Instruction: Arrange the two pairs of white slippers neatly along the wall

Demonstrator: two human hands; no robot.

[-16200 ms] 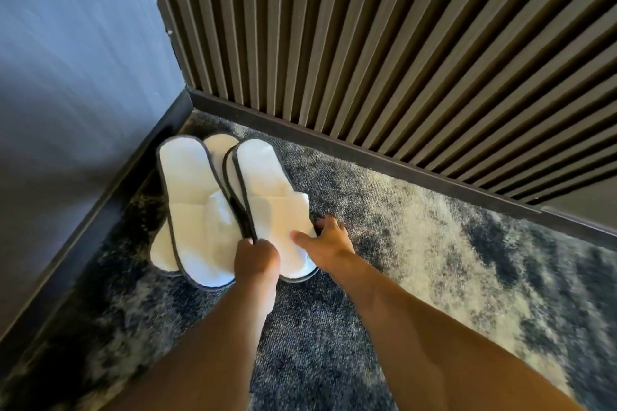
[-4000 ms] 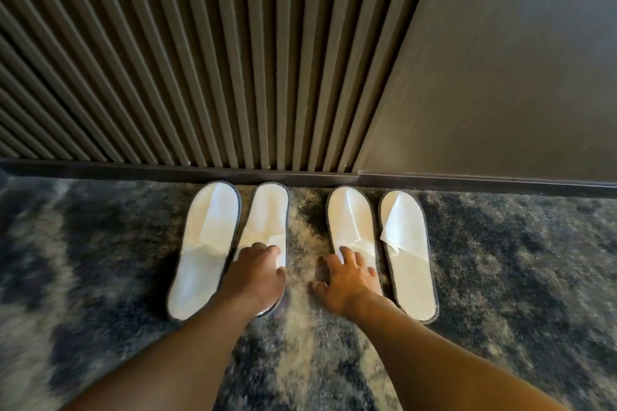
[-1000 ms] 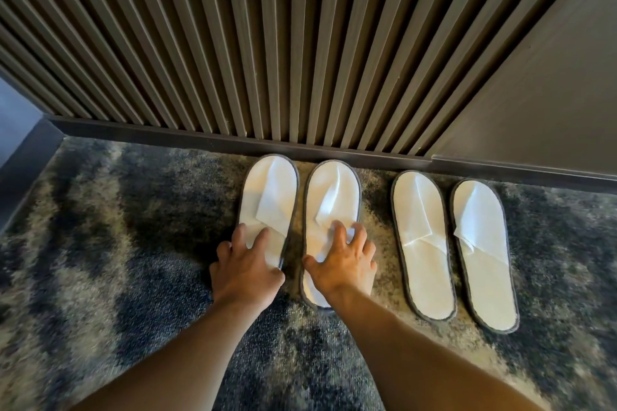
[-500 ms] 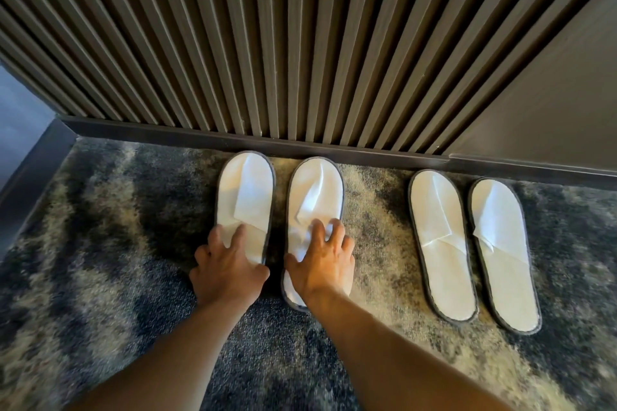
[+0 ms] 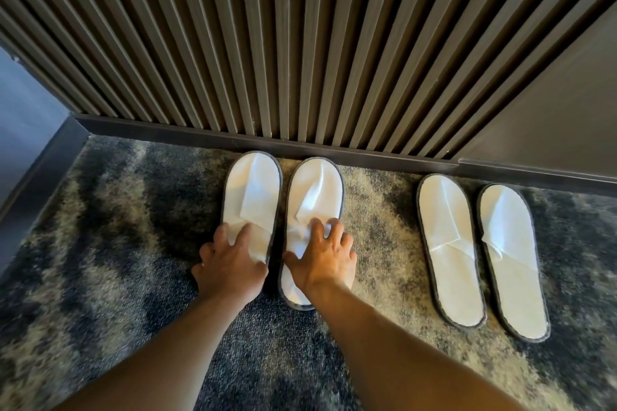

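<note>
Two pairs of white slippers with grey edging lie on the carpet, toes against the baseboard (image 5: 167, 130) of the slatted wall (image 5: 267, 43). The left pair consists of one slipper (image 5: 252, 190) and its partner (image 5: 315, 197), side by side and nearly touching. My left hand (image 5: 230, 264) lies flat on the heel half of the left one. My right hand (image 5: 324, 260) presses with spread fingers on the partner. The right pair (image 5: 447, 243) (image 5: 510, 250) lies untouched a hand's width further right, angled slightly.
Mottled blue-grey and beige carpet (image 5: 100, 243) covers the floor. A plain side wall (image 5: 23, 117) meets the slatted wall in the corner at left. A smooth dark panel (image 5: 551, 110) continues the wall at right.
Over the last second both hands slid the left pair leftward, widening the gap to the right pair. The two left slippers now lie a little closer together. The right pair stayed put.
</note>
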